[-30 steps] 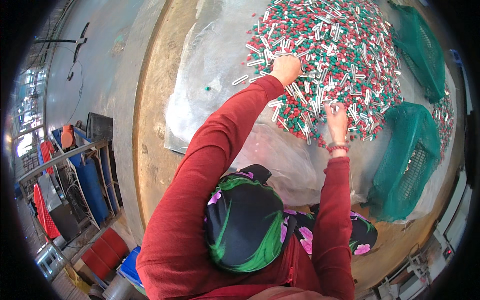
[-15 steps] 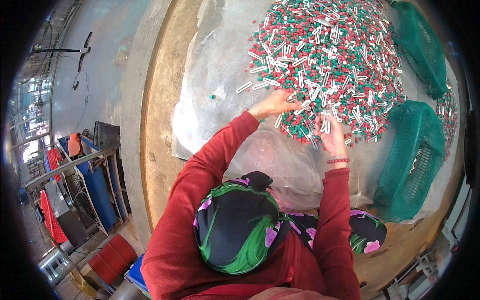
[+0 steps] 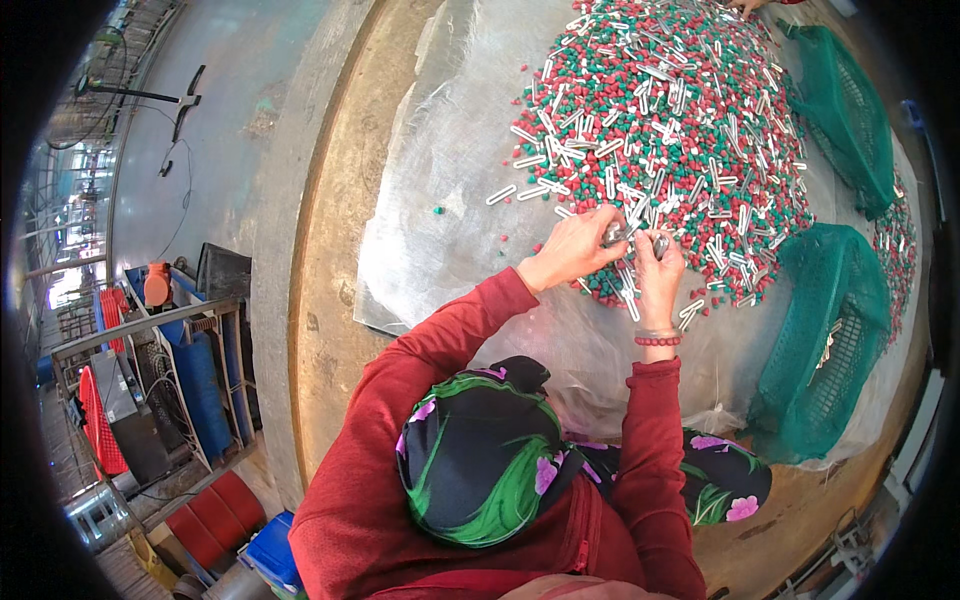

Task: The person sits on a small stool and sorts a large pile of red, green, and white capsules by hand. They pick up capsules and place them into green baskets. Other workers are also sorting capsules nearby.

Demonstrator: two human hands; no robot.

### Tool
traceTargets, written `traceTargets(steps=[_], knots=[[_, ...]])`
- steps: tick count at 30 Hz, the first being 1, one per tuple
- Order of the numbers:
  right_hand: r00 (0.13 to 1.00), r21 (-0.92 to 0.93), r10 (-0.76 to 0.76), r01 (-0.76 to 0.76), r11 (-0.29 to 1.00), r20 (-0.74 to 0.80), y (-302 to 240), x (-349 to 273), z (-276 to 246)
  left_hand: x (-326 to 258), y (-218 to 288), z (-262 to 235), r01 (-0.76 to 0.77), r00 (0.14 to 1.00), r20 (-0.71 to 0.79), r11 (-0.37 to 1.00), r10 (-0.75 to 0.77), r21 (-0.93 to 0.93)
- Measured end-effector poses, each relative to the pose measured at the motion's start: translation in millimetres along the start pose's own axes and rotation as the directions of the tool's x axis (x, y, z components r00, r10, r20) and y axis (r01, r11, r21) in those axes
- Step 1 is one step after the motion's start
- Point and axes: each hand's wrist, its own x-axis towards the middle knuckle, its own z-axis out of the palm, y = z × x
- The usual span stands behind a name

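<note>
A wide pile of small red and green pieces (image 3: 690, 190) lies in front of me, mixed with long white oblong loops. Over its near edge, my left hand (image 3: 578, 246) is closed, its fingertips on a small greyish piece (image 3: 614, 235) that is partly covered by the fingers. Close beside it, my right hand (image 3: 659, 278) is pinched on another grey, shiny piece (image 3: 660, 245). The fingertips of both hands nearly meet. What kind of pieces they are is too small to tell. A few white loops (image 3: 690, 313) lie loose by my right hand.
Translucent plastic sheeting (image 3: 420, 220) lies under the pile. Two green mesh bags (image 3: 820, 340) lie to the right, with more mixed pieces (image 3: 894, 240) beyond. Another person's hand (image 3: 745, 6) reaches in at the far edge. A metal-framed machine (image 3: 170, 370) stands at left.
My hands have drawn closer together, the left moving right and nearer to me. Greyish pieces now show at the fingertips. Another person's hand has come into view at the far edge.
</note>
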Motion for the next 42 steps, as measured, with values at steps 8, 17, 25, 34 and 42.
traceTargets(steps=[8,17,25,34,42], knots=[[0.997,-0.060,-0.023,0.028,0.998,0.075,-19,-3,-16,4,-27,-6,0.284,0.910,0.411,0.806,-0.056,-0.519],[0.957,0.827,-0.060,-0.212,0.521,0.283,-51,9,-73,-4,-56,-28,0.468,0.866,0.464,-0.026,-0.187,-0.883],[0.916,0.127,0.309,-0.349,0.928,0.255,-2,-1,-82,14,-44,-8,0.473,0.854,0.519,-0.455,0.027,-0.755],[0.991,-0.820,-0.003,0.111,0.562,0.132,41,9,-51,26,-56,-25,0.595,0.792,0.609,-0.286,0.047,-0.751],[0.906,0.423,0.339,-0.419,0.803,0.253,7,12,-76,15,-82,9,-0.116,0.947,0.315,0.852,-0.059,0.510]])
